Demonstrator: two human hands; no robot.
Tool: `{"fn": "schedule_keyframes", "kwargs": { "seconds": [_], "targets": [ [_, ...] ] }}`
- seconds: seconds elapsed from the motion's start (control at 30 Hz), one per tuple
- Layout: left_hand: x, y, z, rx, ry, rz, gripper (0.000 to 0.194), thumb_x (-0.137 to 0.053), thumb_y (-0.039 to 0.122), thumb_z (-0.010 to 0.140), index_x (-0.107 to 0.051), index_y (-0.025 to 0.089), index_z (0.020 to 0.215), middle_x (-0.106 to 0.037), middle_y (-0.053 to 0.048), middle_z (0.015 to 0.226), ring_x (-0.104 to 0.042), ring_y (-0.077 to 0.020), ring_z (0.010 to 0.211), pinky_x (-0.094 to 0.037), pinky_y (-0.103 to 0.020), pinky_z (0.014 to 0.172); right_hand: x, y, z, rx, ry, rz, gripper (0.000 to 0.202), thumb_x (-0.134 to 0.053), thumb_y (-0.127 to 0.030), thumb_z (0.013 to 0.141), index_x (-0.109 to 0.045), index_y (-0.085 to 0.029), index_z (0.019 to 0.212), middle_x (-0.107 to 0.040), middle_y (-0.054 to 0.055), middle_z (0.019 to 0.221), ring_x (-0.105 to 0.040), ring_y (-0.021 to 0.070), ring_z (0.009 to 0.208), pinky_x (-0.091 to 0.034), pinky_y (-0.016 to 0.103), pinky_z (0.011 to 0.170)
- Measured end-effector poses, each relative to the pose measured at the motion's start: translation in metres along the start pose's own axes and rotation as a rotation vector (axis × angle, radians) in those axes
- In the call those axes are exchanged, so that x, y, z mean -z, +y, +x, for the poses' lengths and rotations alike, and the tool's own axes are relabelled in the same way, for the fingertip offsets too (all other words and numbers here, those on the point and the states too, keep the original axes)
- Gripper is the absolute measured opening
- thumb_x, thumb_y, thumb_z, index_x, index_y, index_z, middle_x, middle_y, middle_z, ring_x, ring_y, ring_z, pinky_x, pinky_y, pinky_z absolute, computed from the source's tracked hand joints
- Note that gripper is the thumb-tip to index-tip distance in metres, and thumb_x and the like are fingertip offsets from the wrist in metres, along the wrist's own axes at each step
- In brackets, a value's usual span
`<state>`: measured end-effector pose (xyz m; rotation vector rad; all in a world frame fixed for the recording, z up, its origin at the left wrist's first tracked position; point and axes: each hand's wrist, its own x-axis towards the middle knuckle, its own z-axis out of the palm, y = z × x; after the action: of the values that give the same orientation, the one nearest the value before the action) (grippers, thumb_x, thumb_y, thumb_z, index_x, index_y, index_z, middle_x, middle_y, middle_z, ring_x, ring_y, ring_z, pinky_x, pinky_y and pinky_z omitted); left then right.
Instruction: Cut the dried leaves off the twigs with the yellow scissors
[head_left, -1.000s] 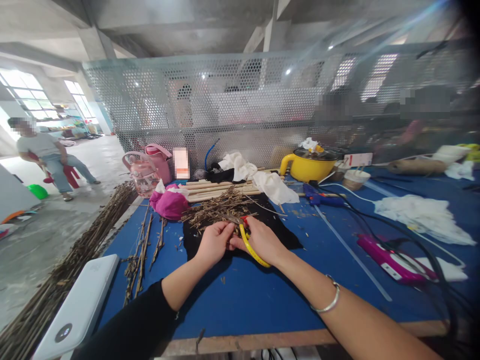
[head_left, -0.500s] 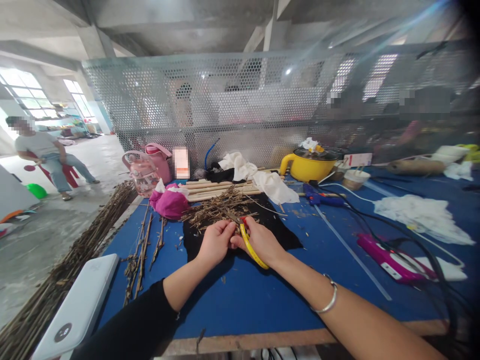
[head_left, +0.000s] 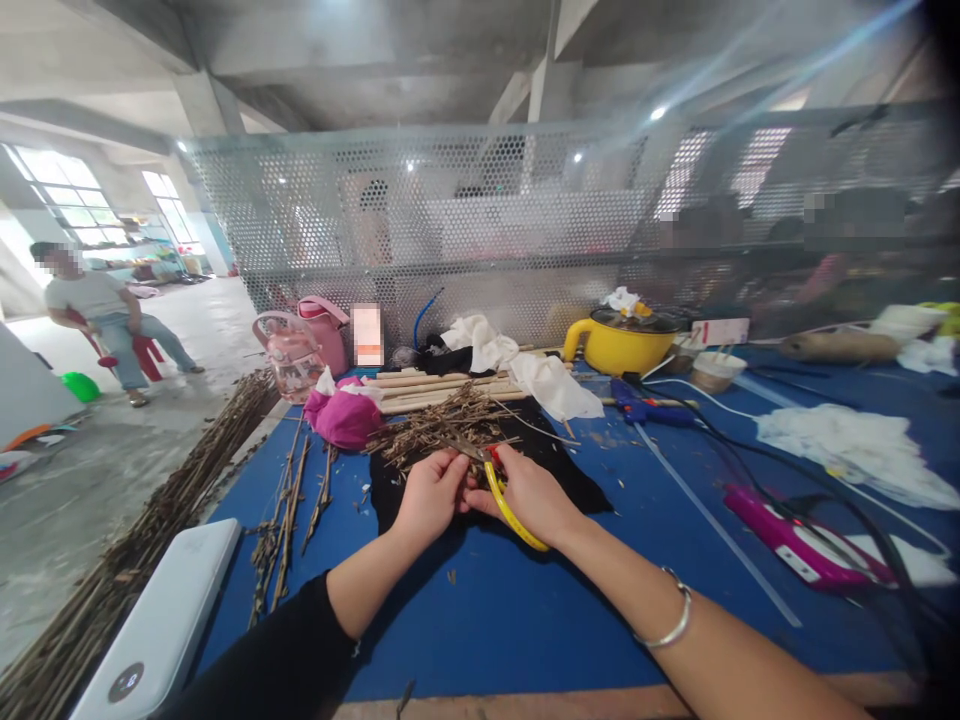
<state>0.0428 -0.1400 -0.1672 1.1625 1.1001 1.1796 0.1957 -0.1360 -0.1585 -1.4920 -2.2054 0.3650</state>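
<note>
My right hand (head_left: 536, 492) is closed around yellow-handled scissors (head_left: 517, 515), whose dark blades point up and left over a heap of short dry twigs (head_left: 450, 420). Close beside it, my left hand (head_left: 433, 492) has thumb and fingers pinched together near the blades. What the left fingertips hold is too small to make out. Both hands are over a black cloth (head_left: 559, 460) spread under the twig heap on the blue table (head_left: 480, 630). A purple bundle (head_left: 345, 415) touches the heap's left side.
Longer dry stalks (head_left: 285, 510) and a white power bank (head_left: 161, 620) lie to the left. Behind the heap are pale wooden sticks (head_left: 420, 385). A yellow pot (head_left: 626, 345), a blue glue gun (head_left: 645, 402) and a magenta power strip (head_left: 802, 535) with cables stand right. A person sits far left.
The whole view has shifted slightly, with things appearing a little lower. Both hands keep nearly the same place and grip, and the scissors stay in my right hand.
</note>
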Motion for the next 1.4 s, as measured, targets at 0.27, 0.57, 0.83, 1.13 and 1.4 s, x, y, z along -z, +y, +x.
{"fn": "schedule_keyframes", "kwargs": {
  "seconds": [0.27,0.57,0.83,1.13,1.4],
  "targets": [
    [-0.002,-0.001,0.0,0.062,-0.001,-0.094,0.04,-0.068,0.044,0.062,-0.058,0.013,0.084,-0.059,0.002,0.061,-0.051,-0.006,0.048,-0.045,-0.018,0.049,0.004,0.001,0.003,-0.094,0.012,-0.006,0.04,-0.057,-0.055,0.071,-0.048,-0.02,0.088,-0.062,0.004,0.075,-0.059,0.0189,0.066,-0.029,0.024,0.052],
    [-0.004,-0.001,-0.003,0.045,-0.011,-0.091,0.036,-0.07,0.045,0.059,-0.062,0.012,0.071,-0.061,0.0,0.059,-0.049,-0.0067,0.047,-0.04,-0.019,0.047,-0.002,0.001,0.002,0.065,0.12,0.009,0.045,-0.062,-0.055,0.066,-0.044,-0.019,0.084,-0.058,0.007,0.083,-0.056,0.0208,0.076,-0.038,0.027,0.063],
    [0.001,-0.004,-0.001,0.0,0.013,-0.031,0.035,-0.068,0.045,0.062,-0.061,0.012,0.071,-0.058,0.001,0.057,-0.045,-0.0058,0.045,-0.037,-0.018,0.045,-0.001,-0.001,0.001,-0.078,0.037,-0.067,0.046,-0.06,-0.058,0.067,-0.045,-0.019,0.088,-0.062,0.005,0.077,-0.061,0.0219,0.072,-0.03,0.025,0.055],
    [0.002,-0.003,0.003,0.026,0.068,-0.142,0.032,-0.069,0.041,0.062,-0.061,0.013,0.075,-0.06,0.002,0.058,-0.051,-0.0064,0.047,-0.043,-0.018,0.049,0.0,-0.001,0.004,-0.153,0.013,-0.105,0.041,-0.054,-0.059,0.072,-0.053,-0.019,0.082,-0.064,0.005,0.071,-0.061,0.0214,0.068,-0.028,0.025,0.052],
    [0.002,-0.003,0.001,-0.006,0.042,-0.132,0.029,-0.069,0.039,0.063,-0.061,0.013,0.073,-0.063,-0.001,0.062,-0.055,-0.0096,0.053,-0.046,-0.021,0.052,-0.007,0.002,0.002,0.016,0.084,-0.015,0.048,-0.063,-0.055,0.067,-0.049,-0.017,0.092,-0.06,0.008,0.087,-0.058,0.0216,0.082,-0.038,0.027,0.065]
  ]
}}
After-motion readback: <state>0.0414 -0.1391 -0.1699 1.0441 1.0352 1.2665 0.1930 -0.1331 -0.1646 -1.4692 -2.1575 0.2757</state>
